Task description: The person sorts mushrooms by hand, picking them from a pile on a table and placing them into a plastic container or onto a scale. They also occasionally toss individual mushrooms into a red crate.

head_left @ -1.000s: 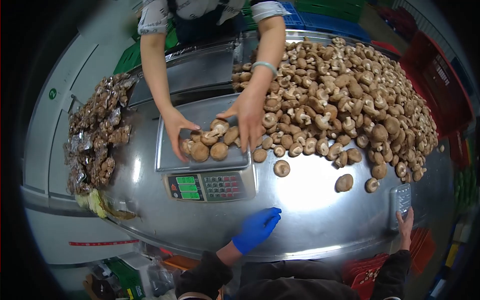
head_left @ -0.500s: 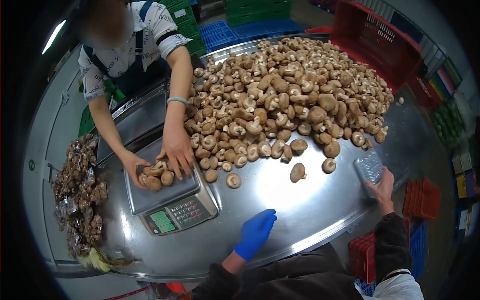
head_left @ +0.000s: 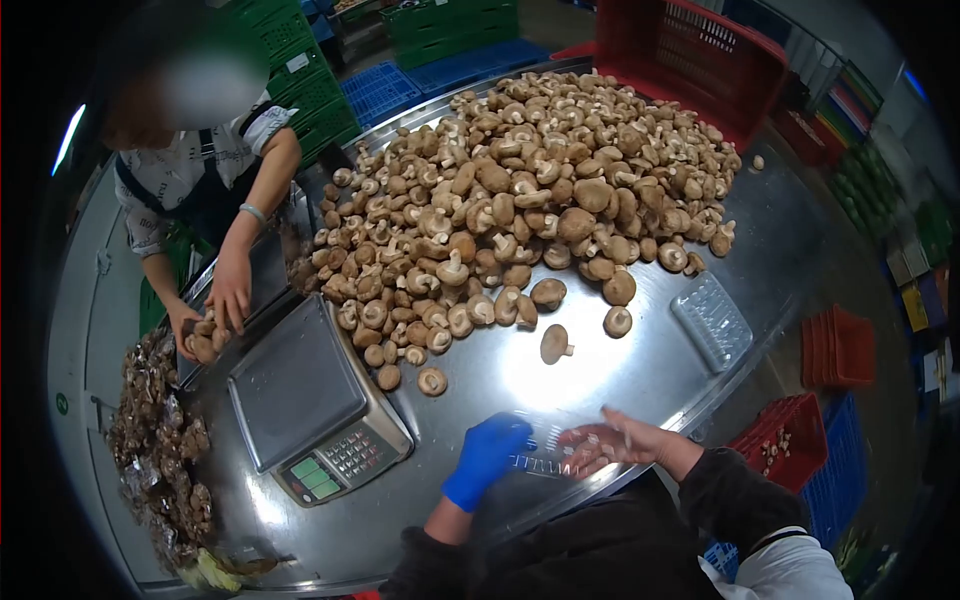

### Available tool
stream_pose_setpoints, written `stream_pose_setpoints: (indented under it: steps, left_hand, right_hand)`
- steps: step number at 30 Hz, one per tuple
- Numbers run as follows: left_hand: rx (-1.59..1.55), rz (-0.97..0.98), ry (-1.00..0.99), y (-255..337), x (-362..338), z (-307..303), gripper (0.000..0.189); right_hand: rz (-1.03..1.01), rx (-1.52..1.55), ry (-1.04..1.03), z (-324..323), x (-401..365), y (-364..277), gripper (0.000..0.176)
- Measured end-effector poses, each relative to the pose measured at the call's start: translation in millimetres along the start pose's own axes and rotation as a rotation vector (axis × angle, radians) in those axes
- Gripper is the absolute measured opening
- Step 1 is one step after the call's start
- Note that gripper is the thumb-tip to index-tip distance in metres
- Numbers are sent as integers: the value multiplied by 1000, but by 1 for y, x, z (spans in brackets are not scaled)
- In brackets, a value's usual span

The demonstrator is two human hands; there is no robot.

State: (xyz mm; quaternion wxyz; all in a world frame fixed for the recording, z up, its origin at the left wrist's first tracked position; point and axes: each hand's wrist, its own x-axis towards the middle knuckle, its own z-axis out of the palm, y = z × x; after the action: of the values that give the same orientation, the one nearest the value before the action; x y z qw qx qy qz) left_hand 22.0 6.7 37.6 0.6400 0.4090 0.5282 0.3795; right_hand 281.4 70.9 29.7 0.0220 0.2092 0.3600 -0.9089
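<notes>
Stainless steel bench [head_left: 640, 385] fills the head view, heaped with mushrooms [head_left: 540, 190] beside a scale [head_left: 315, 400]; across it a co-worker's hands [head_left: 215, 315] cup a few mushrooms. Near the front edge, the blue-gloved left hand [head_left: 487, 455] curls on the left rim of a clear tray [head_left: 545, 462]. The bare right hand [head_left: 612, 443] is blurred over its right side, fingers spread, grip impossible to tell. That tray looks light, thin, slick and easily crushed, so it is best held by its rims. A spare tray [head_left: 712, 322] lies apart.
</notes>
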Motion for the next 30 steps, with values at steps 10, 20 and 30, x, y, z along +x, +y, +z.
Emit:
stream_pose_setpoints:
  steps: [10, 20, 30]
  left_hand:
    - [-570, -454, -68, -81, 31, 28, 28]
    - [-481, -95, 432, -42, 175, -71, 16]
    - [-291, 69, 616, -58, 210, -81, 17]
  right_hand:
    - [-55, -249, 1076, -44, -1, 22, 47]
    - [-533, -839, 1510, -141, 163, -80, 30]
    - [-436, -191, 1294, -111, 162, -122, 34]
